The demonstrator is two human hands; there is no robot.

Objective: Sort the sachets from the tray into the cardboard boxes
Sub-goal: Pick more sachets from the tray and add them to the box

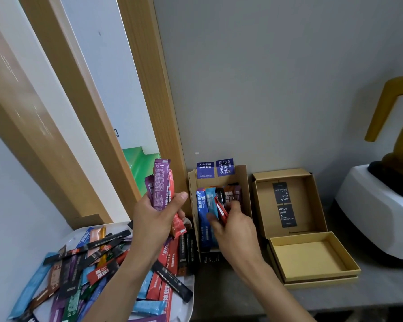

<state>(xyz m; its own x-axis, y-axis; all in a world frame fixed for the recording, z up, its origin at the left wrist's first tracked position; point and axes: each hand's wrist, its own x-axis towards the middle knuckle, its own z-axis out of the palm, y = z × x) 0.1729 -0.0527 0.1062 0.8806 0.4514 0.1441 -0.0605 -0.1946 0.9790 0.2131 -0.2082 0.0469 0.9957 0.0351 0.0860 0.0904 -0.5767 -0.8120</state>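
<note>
A white tray [79,231] at the lower left holds a heap of several coloured sachets [98,259]. My left hand [155,219] grips a bundle of purple and red sachets [162,187] above the tray's far edge. My right hand [235,226] reaches into the narrow cardboard box [244,180] and pinches a red sachet [221,211] among the blue, black and purple sachets [206,205] standing in it. To the right lies an open yellow-brown box [310,259] with two black sachets [284,205] in its far half.
A grey wall stands right behind the boxes, and a wooden door frame [154,112] rises at the left. At the far right a white appliance base [377,212] with a gold-coloured jug [398,126] stands on the grey counter [335,296].
</note>
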